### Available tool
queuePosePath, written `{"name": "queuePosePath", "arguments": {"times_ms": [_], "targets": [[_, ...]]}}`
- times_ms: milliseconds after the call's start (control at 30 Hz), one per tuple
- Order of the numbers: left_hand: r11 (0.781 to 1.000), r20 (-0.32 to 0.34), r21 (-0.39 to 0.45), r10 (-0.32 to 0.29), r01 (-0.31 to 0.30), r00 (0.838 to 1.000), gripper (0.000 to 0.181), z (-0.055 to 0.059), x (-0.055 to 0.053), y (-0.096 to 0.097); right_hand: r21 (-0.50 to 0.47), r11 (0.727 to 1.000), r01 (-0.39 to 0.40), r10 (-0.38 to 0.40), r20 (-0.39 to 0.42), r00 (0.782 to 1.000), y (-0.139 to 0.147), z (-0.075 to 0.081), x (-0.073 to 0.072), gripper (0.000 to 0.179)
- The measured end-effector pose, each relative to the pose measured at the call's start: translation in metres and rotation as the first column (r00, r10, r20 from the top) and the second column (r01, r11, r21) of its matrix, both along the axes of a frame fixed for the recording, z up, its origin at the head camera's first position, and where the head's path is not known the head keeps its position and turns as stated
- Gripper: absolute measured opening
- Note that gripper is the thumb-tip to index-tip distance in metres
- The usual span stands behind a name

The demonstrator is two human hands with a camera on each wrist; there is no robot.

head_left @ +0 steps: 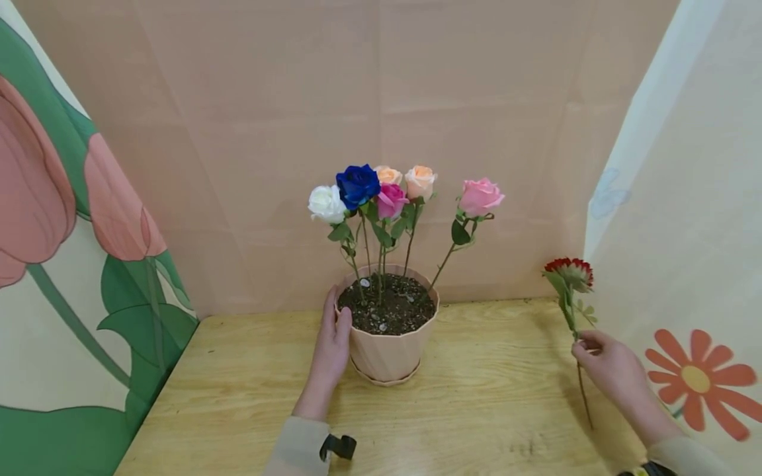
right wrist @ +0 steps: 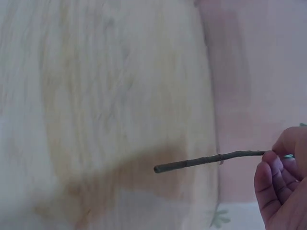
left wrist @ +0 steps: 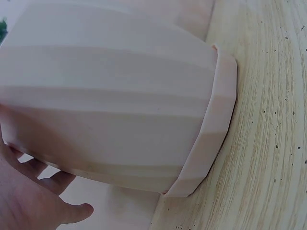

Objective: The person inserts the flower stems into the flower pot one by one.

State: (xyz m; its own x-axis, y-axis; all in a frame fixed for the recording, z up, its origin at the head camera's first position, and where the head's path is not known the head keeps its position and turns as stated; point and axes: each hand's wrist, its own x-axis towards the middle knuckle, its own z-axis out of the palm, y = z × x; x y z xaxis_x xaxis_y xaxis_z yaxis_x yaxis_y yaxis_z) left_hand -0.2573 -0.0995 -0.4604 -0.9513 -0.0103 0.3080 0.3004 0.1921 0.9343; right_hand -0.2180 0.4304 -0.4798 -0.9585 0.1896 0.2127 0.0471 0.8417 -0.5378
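In the head view, a pale pink flower pot (head_left: 389,354) full of dark soil (head_left: 395,304) stands on a matching saucer (head_left: 387,380). My left hand (head_left: 333,337) rests against its left side, thumb near the rim; the left wrist view shows some fingers (left wrist: 60,182) beside the pot wall (left wrist: 110,100). Off to the right, my right hand (head_left: 613,367) pinches the stem of a red flower (head_left: 570,272) between thumb and fingers, bloom up. Its bare stem end (right wrist: 187,164) sticks out past the right hand (right wrist: 285,182) in the right wrist view.
Several roses stand in the soil: white (head_left: 327,203), blue (head_left: 358,186), magenta (head_left: 391,200), peach (head_left: 421,182) and a pink one (head_left: 481,197) leaning right. The wooden table (head_left: 250,383) meets a plain backdrop (head_left: 268,132) behind and printed panels at both sides.
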Motion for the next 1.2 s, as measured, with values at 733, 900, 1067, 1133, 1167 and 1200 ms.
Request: {"name": "queuePosePath", "arguments": {"times_ms": [733,900,1067,1133,1167,1200], "targets": [[1.0,-0.009,0.001,0.003,-0.003,1.0,0.063,0.003,0.0,0.0,-0.109,0.989,-0.097,0.073,-0.207,0.976,-0.101,0.074,0.032,0.026],[1.0,-0.01,-0.002,0.008,-0.008,1.0,0.063,0.002,0.0,0.0,-0.133,0.987,-0.093,0.059,-0.239,0.969,-0.115,0.085,0.038,0.028],[1.0,-0.026,-0.01,0.013,-0.013,1.0,0.062,0.001,0.0,0.0,-0.175,0.979,-0.103,0.049,-0.287,0.957,-0.126,0.093,0.043,0.026],[1.0,-0.02,-0.006,0.01,-0.01,1.0,0.063,0.001,0.0,0.0,-0.192,0.975,-0.109,0.047,-0.303,0.952,-0.13,0.096,0.045,0.025],[1.0,-0.019,-0.004,0.007,-0.007,1.0,0.063,0.001,0.0,0.0,-0.2,0.973,-0.113,0.047,-0.308,0.95,-0.132,0.097,0.046,0.025],[1.0,-0.014,-0.003,0.005,-0.005,1.0,0.063,0.001,0.0,0.0,-0.204,0.972,-0.116,0.047,-0.314,0.948,-0.134,0.099,0.047,0.024]]}}
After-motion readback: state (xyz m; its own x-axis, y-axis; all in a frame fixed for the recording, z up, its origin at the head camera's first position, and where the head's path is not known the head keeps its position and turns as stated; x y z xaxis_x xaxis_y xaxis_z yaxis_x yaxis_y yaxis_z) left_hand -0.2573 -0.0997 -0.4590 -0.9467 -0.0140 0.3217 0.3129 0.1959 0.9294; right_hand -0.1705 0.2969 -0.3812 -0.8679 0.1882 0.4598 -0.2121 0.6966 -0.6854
